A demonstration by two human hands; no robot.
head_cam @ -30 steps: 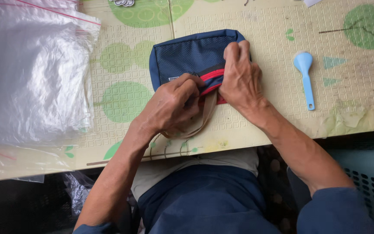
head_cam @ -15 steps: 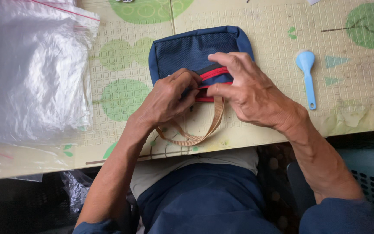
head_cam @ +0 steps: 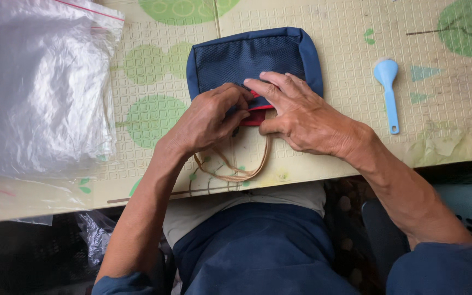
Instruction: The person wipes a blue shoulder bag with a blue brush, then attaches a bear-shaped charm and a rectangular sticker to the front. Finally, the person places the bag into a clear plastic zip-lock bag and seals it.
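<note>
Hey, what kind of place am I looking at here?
Probably a small home or workshop packing table: a patterned mat covers it, clear plastic bags are stacked at one side, and both hands work on a navy pouch beside a blue spoon.

I see a navy pouch (head_cam: 252,60) lying flat on the mat, its mesh-textured panel facing up and its corners rounded. A red strip (head_cam: 255,116) shows along its near edge. A tan strap (head_cam: 236,172) loops out from that edge toward the mat's near border
</note>
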